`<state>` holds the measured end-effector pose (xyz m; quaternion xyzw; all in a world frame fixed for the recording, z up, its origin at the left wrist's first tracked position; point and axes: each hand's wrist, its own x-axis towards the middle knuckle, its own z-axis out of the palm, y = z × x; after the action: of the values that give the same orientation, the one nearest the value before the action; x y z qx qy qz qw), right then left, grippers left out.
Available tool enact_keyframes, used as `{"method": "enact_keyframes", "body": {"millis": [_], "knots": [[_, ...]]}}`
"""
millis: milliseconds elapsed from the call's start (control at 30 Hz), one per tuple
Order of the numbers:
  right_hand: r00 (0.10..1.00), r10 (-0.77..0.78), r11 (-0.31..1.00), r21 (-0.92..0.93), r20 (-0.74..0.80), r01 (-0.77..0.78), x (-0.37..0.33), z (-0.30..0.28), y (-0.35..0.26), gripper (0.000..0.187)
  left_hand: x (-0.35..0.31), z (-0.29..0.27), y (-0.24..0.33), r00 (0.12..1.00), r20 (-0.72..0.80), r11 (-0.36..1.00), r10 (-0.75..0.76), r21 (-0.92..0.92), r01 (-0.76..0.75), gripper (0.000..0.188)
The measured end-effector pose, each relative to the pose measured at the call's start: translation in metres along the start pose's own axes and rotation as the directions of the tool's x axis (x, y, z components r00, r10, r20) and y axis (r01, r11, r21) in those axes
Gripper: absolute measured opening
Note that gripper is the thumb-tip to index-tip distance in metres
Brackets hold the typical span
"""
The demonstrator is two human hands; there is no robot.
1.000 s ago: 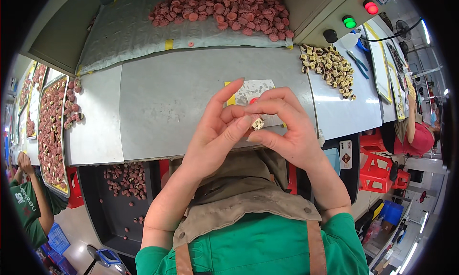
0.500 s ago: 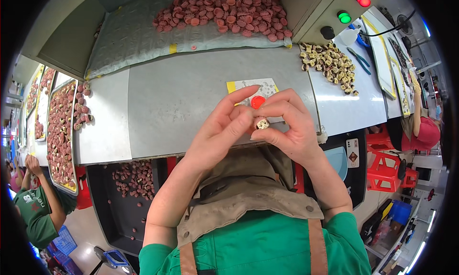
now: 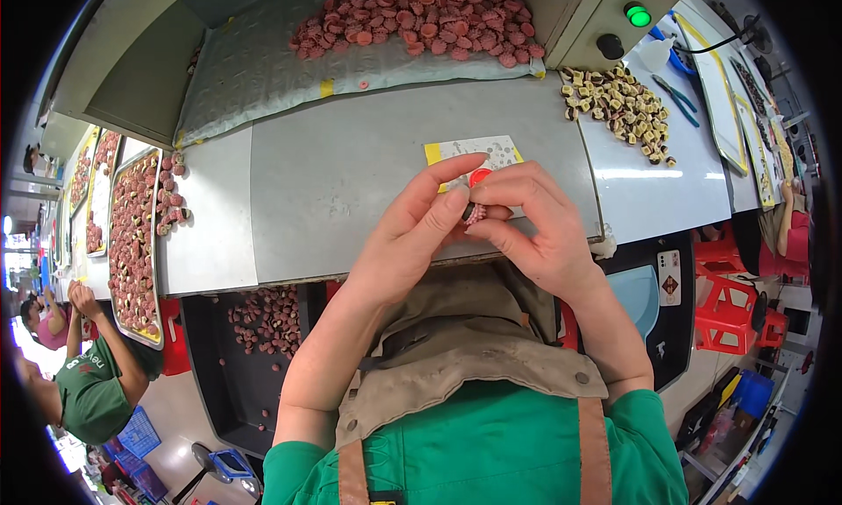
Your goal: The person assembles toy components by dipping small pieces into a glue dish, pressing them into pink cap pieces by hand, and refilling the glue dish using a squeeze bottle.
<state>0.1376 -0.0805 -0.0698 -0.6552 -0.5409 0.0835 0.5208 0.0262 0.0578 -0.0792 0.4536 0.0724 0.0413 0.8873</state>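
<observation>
Both of my hands meet above the front edge of the grey worktable (image 3: 342,198). Between their fingertips is a small bumpy pink piece (image 3: 476,214) with a dark side. My left hand (image 3: 410,224) pinches its left side, index finger reaching out above it. From the other side, the thumb and fingers of my right hand (image 3: 545,229) close on the piece. Just behind the fingers, a round red disc (image 3: 480,177) rests on a spotted white card (image 3: 495,147) with a yellow edge, partly hidden by my hands.
A heap of pink bumpy shells (image 3: 430,18) lies on the padded sheet at the back. Cream-and-dark pieces (image 3: 627,110) are piled at right, beside pliers (image 3: 675,100). A full tray (image 3: 160,268) stands left. Below are a black bin (image 3: 215,400) and a red stool (image 3: 726,312). Co-workers sit on both sides.
The piece has turned between my fingers: its cream face showed before, and now its pink bumpy side and a dark part do. The whole view has shifted slightly.
</observation>
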Motion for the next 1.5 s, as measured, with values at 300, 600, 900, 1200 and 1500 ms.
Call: {"method": "enact_keyframes", "body": {"millis": [300,600,900,1200,1500], "knots": [[0.999,-0.013,0.998,0.053,-0.046,0.016,0.002,0.008,0.001,0.027,0.0,-0.001,-0.003,0.992,-0.047,0.987,0.116,0.117,-0.11,0.039],[0.936,0.237,0.923,-0.241,-0.259,-0.3,-0.023,-0.062,0.033,0.029,-0.064,-0.018,0.035,0.928,-0.101,0.831,0.357,0.489,-0.267,0.025],[0.984,0.16,0.781,-0.6,-0.078,-0.175,0.004,-0.065,0.064,0.026,-0.252,-0.191,0.144,0.145,-0.219,0.063,0.965,0.73,0.68,0.015],[0.979,0.152,0.782,-0.589,-0.134,-0.202,0.001,-0.102,0.064,0.019,-0.286,-0.209,0.099,0.157,-0.047,-0.133,0.987,0.328,0.935,0.017],[0.998,0.049,0.764,-0.641,-0.048,-0.069,0.018,-0.082,0.062,0.014,-0.278,-0.221,0.093,0.124,-0.081,-0.113,0.989,0.129,0.985,0.052]]}}
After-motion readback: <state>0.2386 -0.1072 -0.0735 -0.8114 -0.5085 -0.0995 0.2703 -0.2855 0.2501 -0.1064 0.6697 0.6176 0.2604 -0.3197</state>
